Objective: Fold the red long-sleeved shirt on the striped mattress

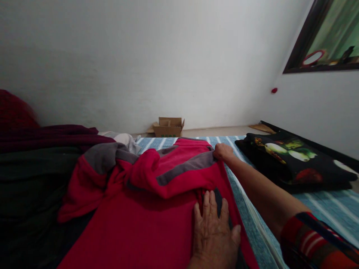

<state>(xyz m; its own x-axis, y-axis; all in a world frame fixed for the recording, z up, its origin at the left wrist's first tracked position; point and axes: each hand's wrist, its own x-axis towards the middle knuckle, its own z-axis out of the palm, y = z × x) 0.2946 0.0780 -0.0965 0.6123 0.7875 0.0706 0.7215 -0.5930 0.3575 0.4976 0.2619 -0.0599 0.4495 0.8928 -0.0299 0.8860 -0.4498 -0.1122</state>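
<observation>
A red garment (146, 209) with grey stripes lies spread on a bed with a blue striped sheet (331, 209). My left hand (214, 231) lies flat on the garment's near right part, fingers stretched out. My right hand (223, 152) reaches forward with its fingers closed on the garment's far right edge by a grey band (185, 168). A sleeve of the garment is bunched toward the left.
A heap of dark maroon and black clothes (36, 164) lies at the left. A black pillow with a fruit print (294, 160) sits at the right. A cardboard box (168, 127) stands on the floor by the white wall. A dark-framed window (325, 37) is at upper right.
</observation>
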